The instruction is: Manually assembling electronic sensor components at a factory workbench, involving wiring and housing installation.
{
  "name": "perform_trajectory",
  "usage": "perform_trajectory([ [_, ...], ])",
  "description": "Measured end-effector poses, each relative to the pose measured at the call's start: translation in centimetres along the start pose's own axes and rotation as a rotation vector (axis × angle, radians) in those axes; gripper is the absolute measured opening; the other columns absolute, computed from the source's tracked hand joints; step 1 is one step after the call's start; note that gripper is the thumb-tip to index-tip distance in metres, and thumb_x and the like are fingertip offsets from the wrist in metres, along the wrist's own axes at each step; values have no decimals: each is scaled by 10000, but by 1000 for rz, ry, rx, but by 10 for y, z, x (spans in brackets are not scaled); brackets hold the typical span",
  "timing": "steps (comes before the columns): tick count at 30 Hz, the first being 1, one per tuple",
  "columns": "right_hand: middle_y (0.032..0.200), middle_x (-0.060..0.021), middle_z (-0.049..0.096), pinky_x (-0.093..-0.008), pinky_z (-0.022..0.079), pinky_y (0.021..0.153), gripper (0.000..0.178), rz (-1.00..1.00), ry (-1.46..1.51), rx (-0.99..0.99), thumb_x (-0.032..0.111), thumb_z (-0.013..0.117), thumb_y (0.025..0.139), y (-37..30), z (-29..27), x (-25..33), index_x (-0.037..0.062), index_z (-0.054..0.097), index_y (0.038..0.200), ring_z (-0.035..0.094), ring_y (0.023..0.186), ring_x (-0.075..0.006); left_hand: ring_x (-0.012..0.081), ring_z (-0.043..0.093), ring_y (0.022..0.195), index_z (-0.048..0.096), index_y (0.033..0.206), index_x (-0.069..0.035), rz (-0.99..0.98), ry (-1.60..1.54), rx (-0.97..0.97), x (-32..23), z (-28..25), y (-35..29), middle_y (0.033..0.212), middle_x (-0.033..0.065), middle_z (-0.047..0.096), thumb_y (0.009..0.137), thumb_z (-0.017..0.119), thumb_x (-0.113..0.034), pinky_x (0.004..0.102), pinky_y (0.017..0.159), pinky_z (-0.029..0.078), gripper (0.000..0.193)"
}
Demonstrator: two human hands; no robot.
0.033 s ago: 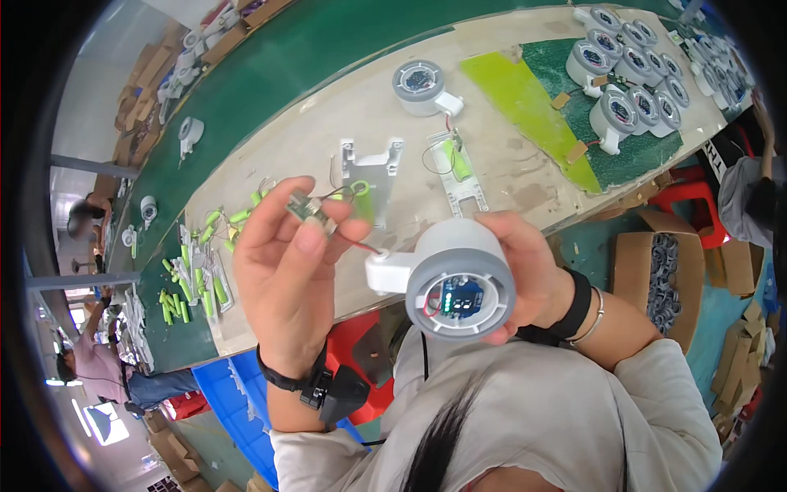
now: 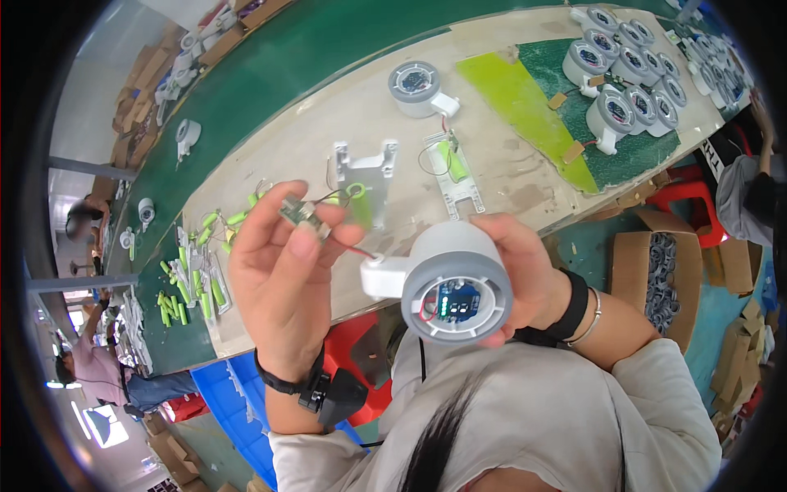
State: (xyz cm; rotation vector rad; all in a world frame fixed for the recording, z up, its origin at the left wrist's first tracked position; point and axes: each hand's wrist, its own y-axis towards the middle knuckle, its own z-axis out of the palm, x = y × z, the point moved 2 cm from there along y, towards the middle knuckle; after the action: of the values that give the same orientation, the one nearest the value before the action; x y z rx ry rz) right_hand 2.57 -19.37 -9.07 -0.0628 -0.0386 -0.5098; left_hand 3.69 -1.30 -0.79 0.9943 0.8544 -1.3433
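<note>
My left hand (image 2: 283, 275) pinches a small circuit board (image 2: 303, 216) between thumb and fingers. Thin wires run from it toward a green cylindrical battery cell (image 2: 359, 205) just beyond my fingertips. A red wire links the board side to the short arm of a white round housing with a grey rim (image 2: 456, 283). My right hand (image 2: 525, 275) is wrapped around that housing from the right, its open face turned up toward me. Inside sits a blue circuit board (image 2: 459, 301) with lit indicators. Whether the battery cell touches the table cannot be made out.
A white plastic bracket (image 2: 379, 156) and a white tray with a green cell (image 2: 456, 176) lie on the table, wired to another housing (image 2: 414, 86). Loose cells (image 2: 172, 307) lie left. Many housings (image 2: 631, 66) stand far right, beyond a yellow-green sheet (image 2: 525, 115). A cardboard box (image 2: 689, 287) holds grey rings.
The whole view has shifted slightly. The housing and both hands sit a little further left in the picture, with both grips unchanged.
</note>
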Motion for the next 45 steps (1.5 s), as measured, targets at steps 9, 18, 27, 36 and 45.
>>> perform_trajectory([
  [9, 858, -272, 591, -347, 534, 463, 614, 97, 101, -14, 444, 244, 890, -7, 21, -1, -73, 411, 1176, 609, 581, -366, 246, 620, 769, 458, 1149, 35, 72, -77, 12, -4, 5, -7, 920, 166, 601, 803, 575, -84, 342, 710, 515, 384],
  [18, 841, -256, 595, -335, 529, 445, 593, 72, 7, -127, 434, 267, 892, -6, 26, -2, -72, 417, 1162, 614, 583, -361, 248, 620, 775, 421, 1152, 55, 130, -77, -30, -7, 11, -11, 917, 171, 592, 800, 588, -88, 349, 706, 518, 415],
  [27, 857, -250, 599, -332, 537, 458, 587, 74, 35, -142, 436, 270, 894, -2, 24, 0, -61, 411, 1173, 621, 610, -364, 240, 622, 771, 417, 1165, 53, 185, -70, -69, -4, 9, -7, 941, 182, 590, 803, 578, -84, 350, 736, 512, 419],
  [36, 907, -236, 599, -357, 553, 520, 574, 124, 279, 128, 443, 265, 897, 7, 12, 3, -25, 407, 1196, 625, 655, -370, 235, 620, 764, 439, 1150, 55, 170, -63, -72, 4, 6, 5, 921, 174, 602, 807, 562, -70, 340, 715, 510, 385],
  [45, 963, -225, 587, -370, 556, 533, 572, 149, 396, 113, 466, 263, 900, 18, 1, 20, 10, 387, 1223, 627, 673, -369, 239, 614, 762, 432, 1155, 60, 121, -3, -58, 12, 2, 29, 930, 178, 597, 806, 565, -74, 336, 706, 509, 396],
])
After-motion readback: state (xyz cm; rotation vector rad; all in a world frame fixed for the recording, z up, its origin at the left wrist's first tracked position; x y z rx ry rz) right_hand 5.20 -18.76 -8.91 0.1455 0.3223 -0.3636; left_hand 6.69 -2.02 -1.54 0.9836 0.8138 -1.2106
